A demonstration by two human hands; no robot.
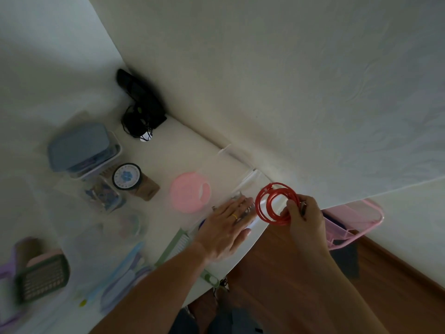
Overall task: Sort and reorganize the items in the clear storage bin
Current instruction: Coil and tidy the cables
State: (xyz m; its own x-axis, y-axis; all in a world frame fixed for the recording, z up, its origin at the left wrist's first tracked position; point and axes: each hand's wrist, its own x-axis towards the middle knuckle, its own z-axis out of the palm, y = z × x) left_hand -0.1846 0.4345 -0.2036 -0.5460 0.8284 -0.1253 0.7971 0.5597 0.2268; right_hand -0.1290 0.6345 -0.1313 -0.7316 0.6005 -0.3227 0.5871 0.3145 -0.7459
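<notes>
- Two hands are in view, and both are yours: your right hand (304, 219) pinches a red coiled cable (277, 203), fingers curled round the loops on their right side, holding the coil upright just above the tabletop edge.
- Your left hand (226, 229) lies flat with fingers straight and together, palm down on a clear storage bin (248, 182) or its lid at the tabletop corner; a yellow ring (234, 216) shows on one finger.
- Under those fingertips sit some small dark items; you cannot tell what they are.
- Just left of your left hand lies a round pink container (190, 192), and below your wrist a green comb (183, 244) stretches along the white tabletop (168, 150).
- Further left stand a round tin with a blue flower (127, 176), a brown piece beneath it, and a blue-lidded box (80, 147) on a clear box.
- At the far left edge rests a green grater (43, 278), blurred, with pale blue pieces beside it.
- Back in the corner against the wall sits a black device with tangled cords (142, 109).
- To your right, a pink basket (356, 220) sits partly under a white surface, above the wooden floor (397, 273).
</notes>
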